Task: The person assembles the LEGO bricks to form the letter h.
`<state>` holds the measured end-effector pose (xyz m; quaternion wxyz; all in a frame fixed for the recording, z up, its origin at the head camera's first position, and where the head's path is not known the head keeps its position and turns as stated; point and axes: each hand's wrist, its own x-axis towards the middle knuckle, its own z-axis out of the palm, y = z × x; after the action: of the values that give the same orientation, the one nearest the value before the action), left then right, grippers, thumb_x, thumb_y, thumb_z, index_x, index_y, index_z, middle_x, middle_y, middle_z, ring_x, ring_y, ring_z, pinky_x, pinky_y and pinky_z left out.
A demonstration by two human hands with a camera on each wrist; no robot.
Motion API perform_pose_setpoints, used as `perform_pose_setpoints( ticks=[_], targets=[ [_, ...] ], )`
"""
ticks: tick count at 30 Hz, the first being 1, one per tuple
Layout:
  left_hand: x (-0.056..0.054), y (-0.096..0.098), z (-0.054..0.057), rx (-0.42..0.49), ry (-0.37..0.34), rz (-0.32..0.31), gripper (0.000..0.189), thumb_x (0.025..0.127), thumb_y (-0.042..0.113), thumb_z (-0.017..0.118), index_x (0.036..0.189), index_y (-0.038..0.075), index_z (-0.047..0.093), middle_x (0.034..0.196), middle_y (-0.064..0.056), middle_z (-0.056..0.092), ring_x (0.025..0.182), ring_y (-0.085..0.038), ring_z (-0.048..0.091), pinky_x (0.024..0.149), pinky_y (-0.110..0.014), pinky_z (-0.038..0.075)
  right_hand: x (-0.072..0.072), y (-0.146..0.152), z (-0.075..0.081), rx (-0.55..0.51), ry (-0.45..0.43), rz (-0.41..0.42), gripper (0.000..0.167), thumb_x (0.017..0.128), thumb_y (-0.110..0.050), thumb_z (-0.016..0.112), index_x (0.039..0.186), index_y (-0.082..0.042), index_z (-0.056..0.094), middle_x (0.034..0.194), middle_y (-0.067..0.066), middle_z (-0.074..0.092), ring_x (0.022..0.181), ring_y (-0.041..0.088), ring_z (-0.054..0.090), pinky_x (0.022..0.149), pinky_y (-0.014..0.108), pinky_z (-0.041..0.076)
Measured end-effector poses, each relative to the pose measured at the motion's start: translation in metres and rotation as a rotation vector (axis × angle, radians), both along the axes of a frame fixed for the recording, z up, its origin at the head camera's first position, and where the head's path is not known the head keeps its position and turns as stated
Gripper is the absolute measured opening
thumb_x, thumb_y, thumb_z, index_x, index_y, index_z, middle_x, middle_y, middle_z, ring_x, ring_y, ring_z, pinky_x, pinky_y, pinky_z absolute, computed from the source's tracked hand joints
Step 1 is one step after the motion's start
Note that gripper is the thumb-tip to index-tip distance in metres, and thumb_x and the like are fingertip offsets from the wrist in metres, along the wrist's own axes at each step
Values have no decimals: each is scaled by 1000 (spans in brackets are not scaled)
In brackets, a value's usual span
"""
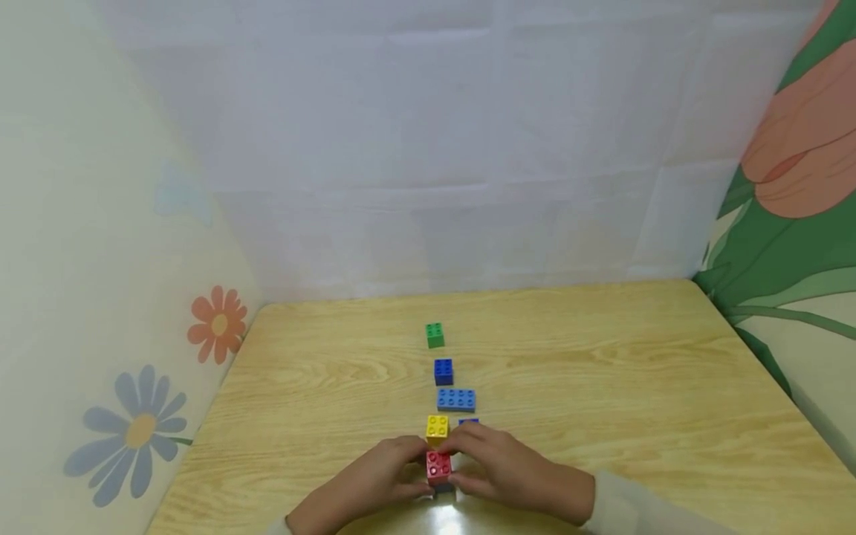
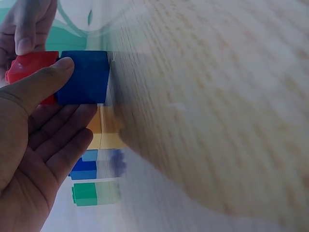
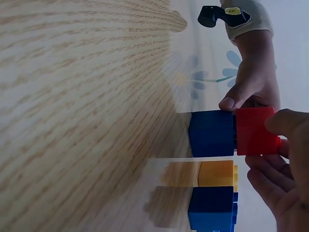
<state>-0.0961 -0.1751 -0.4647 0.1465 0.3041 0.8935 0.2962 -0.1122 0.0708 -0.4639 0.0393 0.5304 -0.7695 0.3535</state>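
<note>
The red block (image 1: 438, 464) is small and glossy, with smooth square sides and four round studs on its upturned top; it stands upright between the two hands, pinched by the thumb and fingers of the right hand (image 1: 503, 468). Directly beneath it is the blue block (image 3: 211, 134), dark, plain-sided and about as wide, upright between the thumb and fingers of the left hand (image 1: 383, 474). The two are stacked in line, a narrow gap showing at the seam beside the left thumb.

Left fingers (image 2: 71, 151) pinching, right fingers (image 3: 266, 186) pinching opposite, close together
</note>
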Motion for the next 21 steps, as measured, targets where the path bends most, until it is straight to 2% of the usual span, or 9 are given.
perform_pose_setpoints(
  ticks=[12, 16, 21],
  targets=[
    [-1, 1, 0, 4, -11, -6, 32, 86, 35, 75, 113, 21, 64, 105, 18, 63, 98, 0, 60, 85, -23, 54, 1, -3, -5, -29, 42, -20, 36, 90, -18, 70, 124, -12, 59, 120, -1, 58, 108, 6, 58, 92, 11, 46],
    [-1, 1, -1, 5, -17, -7, 31, 86, 38, 74, 111, 22, 64, 104, 19, 63, 97, 0, 60, 84, -23, 54, 2, -4, -6, -22, 38, -23, 35, 90, -18, 70, 123, -12, 59, 120, -2, 58, 108, 5, 58, 91, 11, 46],
    [0, 1, 0, 5, -1, -11, 29, 87, 38, 73, 111, 23, 64, 105, 18, 63, 99, -1, 60, 85, -24, 54, 1, -5, -4, -5, 81, -24, 34, 91, -18, 69, 123, -13, 59, 122, -2, 58, 111, 4, 57, 92, 10, 45]
  ],
)
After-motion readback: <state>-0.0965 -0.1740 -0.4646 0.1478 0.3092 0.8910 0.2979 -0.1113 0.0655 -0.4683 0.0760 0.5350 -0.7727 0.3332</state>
